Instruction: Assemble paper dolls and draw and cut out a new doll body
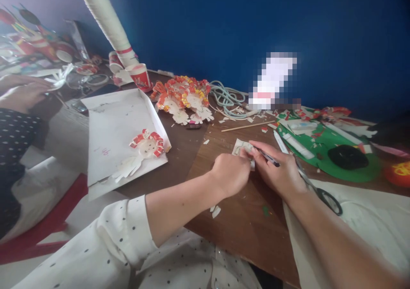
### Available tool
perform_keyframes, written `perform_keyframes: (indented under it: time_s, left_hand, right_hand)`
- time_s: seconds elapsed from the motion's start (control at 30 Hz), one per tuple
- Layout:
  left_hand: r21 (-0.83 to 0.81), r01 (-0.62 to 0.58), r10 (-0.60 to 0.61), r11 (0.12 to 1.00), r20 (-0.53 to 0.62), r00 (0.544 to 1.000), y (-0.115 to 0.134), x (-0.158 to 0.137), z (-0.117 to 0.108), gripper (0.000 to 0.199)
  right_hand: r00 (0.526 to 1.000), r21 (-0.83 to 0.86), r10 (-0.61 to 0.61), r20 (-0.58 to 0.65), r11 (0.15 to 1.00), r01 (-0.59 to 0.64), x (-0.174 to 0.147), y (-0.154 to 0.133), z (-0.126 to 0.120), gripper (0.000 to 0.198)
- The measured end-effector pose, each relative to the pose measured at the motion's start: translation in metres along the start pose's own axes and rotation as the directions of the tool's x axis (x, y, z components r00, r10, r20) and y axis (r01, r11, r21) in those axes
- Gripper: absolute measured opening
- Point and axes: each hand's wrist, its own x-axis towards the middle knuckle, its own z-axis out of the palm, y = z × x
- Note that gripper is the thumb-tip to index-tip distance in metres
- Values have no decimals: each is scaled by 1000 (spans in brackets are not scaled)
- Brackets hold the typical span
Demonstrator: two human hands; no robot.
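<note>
Our right hand (282, 171) pinches pen (271, 158), long axis slanting rightward; paper piece (238, 147) lies just left, touching our curled left hand (232, 174); left pinch: cannot tell.

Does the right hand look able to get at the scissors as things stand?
Probably yes, though it would likely need to put down the pen first. The scissors lie close beside the right hand's wrist, and one black handle loop shows with nothing on top.
</note>
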Motion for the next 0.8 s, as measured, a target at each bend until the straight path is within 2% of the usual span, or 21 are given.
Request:
perform_keyframes:
  time_s: [0.27,0.4,0.5,0.63,0.8]
  left_hand:
    - [-56,20,-17,998,52,998,-3,2,-4,51]
    - [-36,8,-6,999,45,999,-3,2,-2,57]
    - [-50,10,-7,999,60,998,-2,2,-2,59]
    - [-60,17,-13,998,69,998,-2,3,-3,61]
    - [-39,14,-12,999,68,998,-1,2,-4,56]
  right_hand:
    - [999,190,20,-28,982,-14,4,-4,-3,33]
    - [995,118,-13,-99,993,24,13,-8,-6,29]
    - [999,159,8,-48,987,0,18,-8,-5,28]
    - [990,276,137,36,951,-142,19,-9,-4,28]
    - [979,267,187,75,943,-201,21,-13,-5,25]
